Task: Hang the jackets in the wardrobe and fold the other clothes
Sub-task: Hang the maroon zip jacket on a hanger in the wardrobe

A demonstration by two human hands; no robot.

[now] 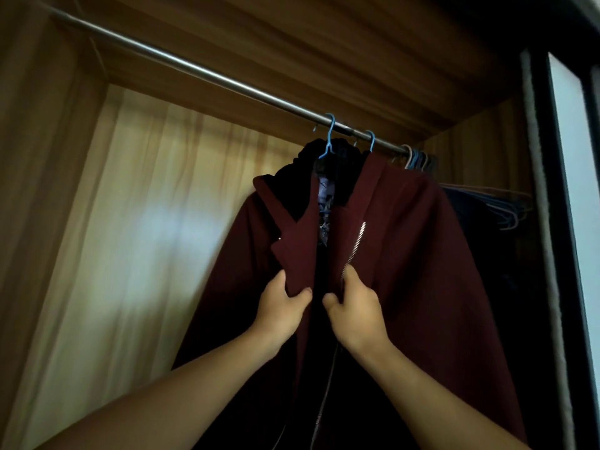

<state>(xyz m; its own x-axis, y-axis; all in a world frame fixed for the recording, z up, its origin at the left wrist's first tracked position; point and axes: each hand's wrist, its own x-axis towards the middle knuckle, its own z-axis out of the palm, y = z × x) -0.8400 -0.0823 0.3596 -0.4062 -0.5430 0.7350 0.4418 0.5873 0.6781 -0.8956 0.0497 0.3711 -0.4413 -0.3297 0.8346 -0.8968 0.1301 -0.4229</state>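
— Your dark red jacket [406, 254] hangs from the rail [194, 68], toward its right end. The blue hanger [370, 141] hooked over the rail there seems to be the one carrying it.

— Just left of that on the rail you have a second blue hook [329, 134]. It carries a black garment [324, 160] that bunches up right under the rail, behind your jacket's collar.

— Your left hand [279, 306] is well below the rail. Its fingers and thumb pinch the left front edge of the jacket.

— Your right hand [357, 308] is beside it at the same height. Its fingers curl round the right front edge, with the thumb up against the zipper [355, 245].

— The two front edges are apart, with a dark gap between your hands.

— Further right along the rail, a bunch of bare hangers [418, 160] is pressed together. Dark clothes [470, 209] hang below them.

— Under the rail's left half, the wardrobe's wooden back wall [156, 222] shows pale patches of light.
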